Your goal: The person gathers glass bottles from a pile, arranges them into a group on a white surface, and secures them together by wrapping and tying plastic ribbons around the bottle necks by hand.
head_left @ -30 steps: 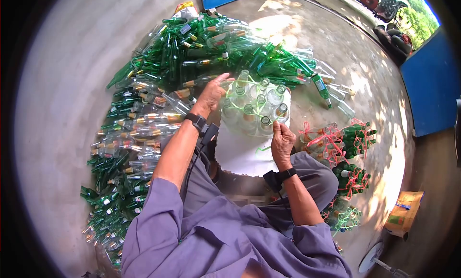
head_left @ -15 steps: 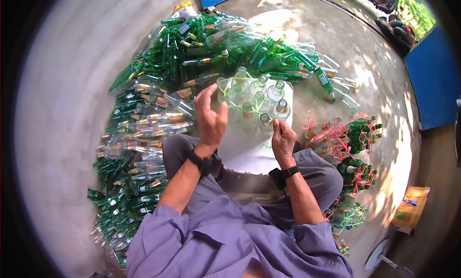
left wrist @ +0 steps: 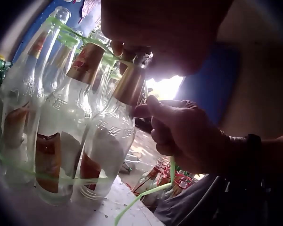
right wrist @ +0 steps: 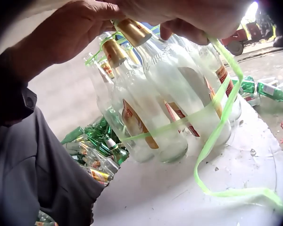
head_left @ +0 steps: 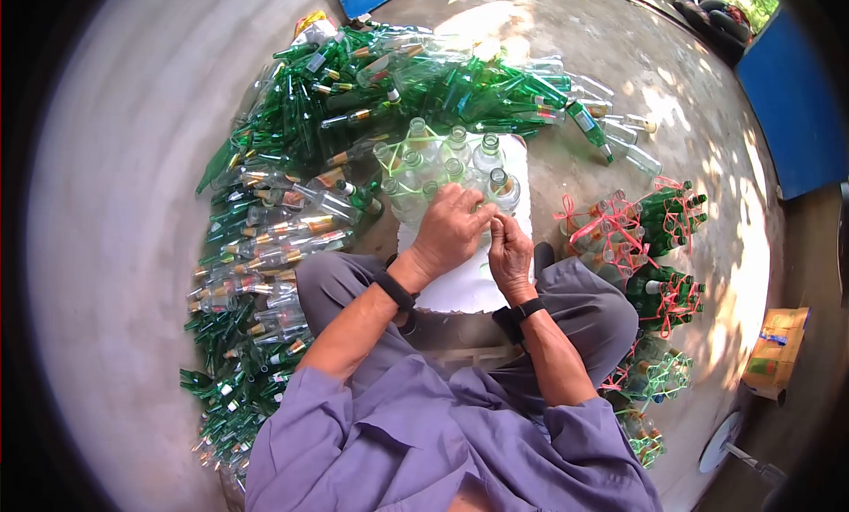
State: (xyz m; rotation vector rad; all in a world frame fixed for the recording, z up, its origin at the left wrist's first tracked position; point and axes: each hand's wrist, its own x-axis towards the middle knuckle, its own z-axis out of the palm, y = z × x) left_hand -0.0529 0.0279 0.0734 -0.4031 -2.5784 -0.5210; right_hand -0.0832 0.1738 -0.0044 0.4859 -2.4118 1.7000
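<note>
A bundle of clear glass bottles [head_left: 455, 163] with gold neck labels stands upright on a white board [head_left: 455, 289], in front of the crossed legs. Light green plastic strap [right wrist: 217, 125] runs around the bottles and between their necks. My right hand [head_left: 511, 251] pinches the strap near the bundle's near right corner, and a loose tail hangs below it in both wrist views. Over the nearest bottle necks, my left hand [head_left: 451, 229] reaches across with bent fingers, its fingertips beside the right hand's. I cannot tell whether the left fingertips grip the strap or a bottle neck.
A big heap of loose green and clear bottles [head_left: 305, 114] curves around the far and left sides. Bundles tied with red strap [head_left: 610, 233] stand to the right, with green-strapped ones [head_left: 659, 375] nearer. Farther right are a cardboard box [head_left: 776, 353] and a blue panel [head_left: 796, 105].
The left hand has left the bundle's far left side, drawn back, then crossed rightward over the near bottle necks to meet the right hand. The right hand stays at the near right corner.
</note>
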